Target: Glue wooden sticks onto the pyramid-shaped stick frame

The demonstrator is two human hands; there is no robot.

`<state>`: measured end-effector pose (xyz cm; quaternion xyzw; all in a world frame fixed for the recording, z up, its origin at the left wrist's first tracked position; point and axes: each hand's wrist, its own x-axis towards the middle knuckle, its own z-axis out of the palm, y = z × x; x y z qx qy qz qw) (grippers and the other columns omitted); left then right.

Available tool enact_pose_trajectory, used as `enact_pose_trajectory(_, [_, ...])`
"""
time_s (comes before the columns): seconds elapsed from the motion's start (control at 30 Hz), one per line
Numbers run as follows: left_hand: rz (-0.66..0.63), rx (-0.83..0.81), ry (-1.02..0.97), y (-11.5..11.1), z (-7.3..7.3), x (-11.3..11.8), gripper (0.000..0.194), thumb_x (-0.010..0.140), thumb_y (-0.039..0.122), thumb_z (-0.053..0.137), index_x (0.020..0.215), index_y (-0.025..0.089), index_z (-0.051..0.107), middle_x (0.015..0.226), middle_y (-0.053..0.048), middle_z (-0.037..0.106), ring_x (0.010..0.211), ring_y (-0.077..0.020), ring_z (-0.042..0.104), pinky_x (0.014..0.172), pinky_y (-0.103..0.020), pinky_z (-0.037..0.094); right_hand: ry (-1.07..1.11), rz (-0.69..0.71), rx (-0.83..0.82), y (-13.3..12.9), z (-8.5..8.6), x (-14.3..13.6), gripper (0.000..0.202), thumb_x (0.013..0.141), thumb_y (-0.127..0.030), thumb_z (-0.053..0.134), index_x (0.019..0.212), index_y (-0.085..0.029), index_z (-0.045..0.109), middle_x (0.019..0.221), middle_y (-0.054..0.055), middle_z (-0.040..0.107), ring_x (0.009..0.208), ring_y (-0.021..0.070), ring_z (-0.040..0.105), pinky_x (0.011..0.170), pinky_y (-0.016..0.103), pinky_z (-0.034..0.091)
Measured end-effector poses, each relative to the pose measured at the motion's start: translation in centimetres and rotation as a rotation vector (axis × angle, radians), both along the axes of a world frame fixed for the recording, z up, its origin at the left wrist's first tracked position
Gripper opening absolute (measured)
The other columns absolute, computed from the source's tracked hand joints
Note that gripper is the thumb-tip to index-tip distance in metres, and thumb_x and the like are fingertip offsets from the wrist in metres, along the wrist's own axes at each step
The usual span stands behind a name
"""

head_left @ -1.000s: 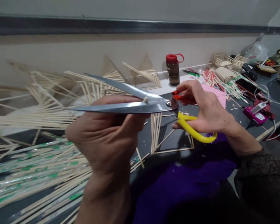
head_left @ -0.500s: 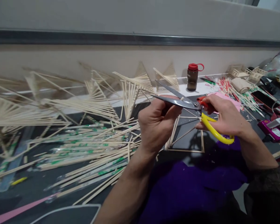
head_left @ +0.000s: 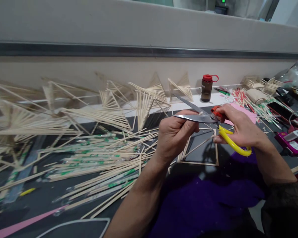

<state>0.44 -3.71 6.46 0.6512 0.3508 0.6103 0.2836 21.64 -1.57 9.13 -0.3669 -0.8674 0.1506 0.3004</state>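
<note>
Premises present as a craft or model-making workspace. Evidence: stick-built models point(head_left: 103, 115) lining the wall point(head_left: 114, 67), left to centre; loose and wrapped sticks point(head_left: 101, 162) spread over the dark table point(head_left: 47, 205), lower left; scissors point(head_left: 212, 118) in use, right of centre.

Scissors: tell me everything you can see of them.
The scissors have long, shiny, metal-looking blades joined at a round pivot, with one red-orange handle and one yellow loop handle. They are open, tips toward picture left, raised above the dark table. The right hand grips the handles. A pale stick end shows between the blades, by the left hand; whether that hand touches them is unclear.
</note>
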Motion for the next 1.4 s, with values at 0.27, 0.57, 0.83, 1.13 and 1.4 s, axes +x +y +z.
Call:
enact_pose_trajectory(0.27, [-0.039, -0.024, -0.026, -0.2, 0.4, 0.1, 0.025, 0.090, 0.034, 0.063, 0.071, 0.018, 0.068, 0.055, 0.001, 0.057, 0.041, -0.0069, 0.042, 0.037, -0.022, 0.031, 0.016, 0.001, -0.031, 0.1, -0.5, -0.1, 0.054, 0.071, -0.058, 0.074, 0.102, -0.018, 0.054, 0.097, 0.006, 0.058, 0.082, 0.0178, 0.053, 0.074, 0.033, 0.044])
enact_pose_trajectory(0.57, [0.050, -0.014, -0.076, -0.1, 1.0, -0.5, 0.033, 0.087, 0.033, 0.069, 0.058, 0.019, 0.064, 0.048, 0.003, 0.051, 0.039, -0.0052, 0.037, 0.035, -0.020, 0.027, -0.003, -0.048, 0.011, 0.1, -0.6, -1.2, 0.027, 0.073, -0.038, 0.063, 0.083, -0.018, 0.049, 0.073, -0.001, 0.051, 0.063, 0.0102, 0.040, 0.060, 0.026, 0.030])
enact_pose_trajectory(0.83, [0.035, 0.004, -0.123, 0.3, 1.2, -0.7, 0.026, 0.084, 0.028, 0.074, 0.061, 0.018, 0.069, 0.047, 0.004, 0.054, 0.039, -0.0040, 0.041, 0.032, -0.018, 0.026, -0.077, -0.070, 0.162, 0.6, -1.1, -1.1, 0.025, 0.075, -0.031, 0.050, 0.092, -0.013, 0.056, 0.073, 0.002, 0.054, 0.063, 0.0117, 0.040, 0.061, 0.027, 0.033])
enact_pose_trajectory(1.13, [0.043, -0.069, -0.147, 0.8, 1.2, -0.3, 0.013, 0.071, 0.026, 0.082, 0.073, 0.022, 0.070, 0.056, 0.004, 0.063, 0.037, -0.0057, 0.041, 0.033, -0.022, 0.028, -0.045, -0.122, 0.158, 1.2, -1.3, -1.0, 0.020, 0.069, -0.031, 0.053, 0.082, -0.016, 0.053, 0.068, 0.000, 0.051, 0.060, 0.0112, 0.040, 0.058, 0.026, 0.029])
enact_pose_trajectory(1.4, [0.329, 0.068, 0.093, 0.1, 1.0, 0.0, 0.014, 0.081, 0.029, 0.074, 0.073, 0.023, 0.065, 0.061, 0.002, 0.062, 0.051, -0.0108, 0.050, 0.046, -0.025, 0.040, -0.002, -0.199, 0.130, 0.7, -1.0, -1.1, 0.019, 0.070, -0.033, 0.059, 0.077, -0.018, 0.051, 0.067, 0.000, 0.052, 0.060, 0.0115, 0.041, 0.058, 0.026, 0.028])
